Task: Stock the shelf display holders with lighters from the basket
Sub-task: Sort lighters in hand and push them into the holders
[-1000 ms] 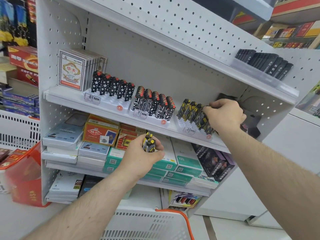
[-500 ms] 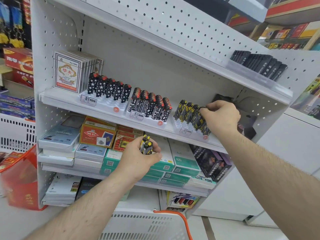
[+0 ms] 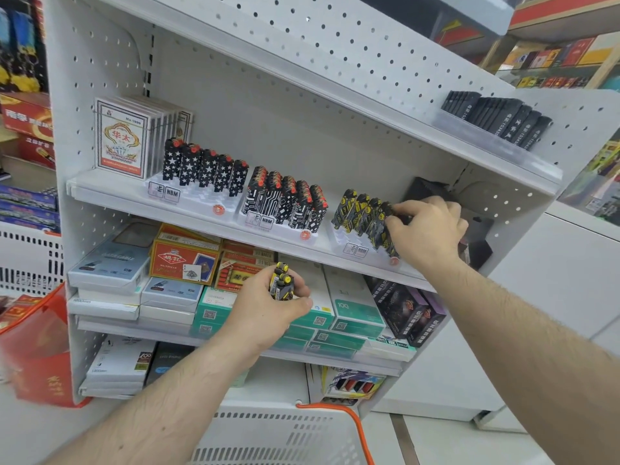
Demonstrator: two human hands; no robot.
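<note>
The white perforated shelf unit [image 3: 335, 38] looks like matt painted metal. The black-and-yellow patterned lighters [image 3: 364, 216] have a smooth, slightly glossy plastic skin. The white slotted basket with its orange rim [image 3: 278, 437] is moulded plastic. The white playing-card boxes [image 3: 122, 139] are glossy printed card.

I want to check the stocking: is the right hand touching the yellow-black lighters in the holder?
Touching. The head view shows the right hand with its fingers curled onto the yellow-black lighters.
</note>
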